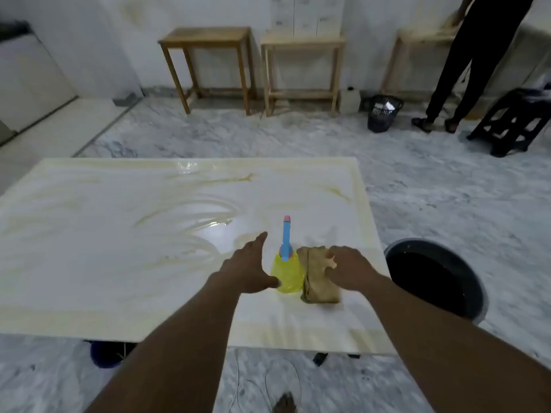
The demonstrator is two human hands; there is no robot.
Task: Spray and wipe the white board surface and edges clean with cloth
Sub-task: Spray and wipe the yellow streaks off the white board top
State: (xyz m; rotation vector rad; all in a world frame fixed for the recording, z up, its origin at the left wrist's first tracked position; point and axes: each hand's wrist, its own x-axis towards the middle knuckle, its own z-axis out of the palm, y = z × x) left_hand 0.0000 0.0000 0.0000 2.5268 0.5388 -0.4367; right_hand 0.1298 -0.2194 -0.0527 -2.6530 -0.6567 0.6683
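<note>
Bare workroom, not a home. Grey-veined marble floor point(298, 138), stained white walls point(119, 40), plain wooden tables point(205, 35) lined along the far wall. Black mesh waste bin point(383, 114), black plastic stool point(515, 126), dark tub point(480, 302) just beside a large smeared white board point(119, 234). Second person point(483, 55) stands at the far-right table.

Open board point(104, 248) stretches left of the spray bottle point(287, 272), which stands seemingly touching the cloth point(317, 281) at its right.
</note>
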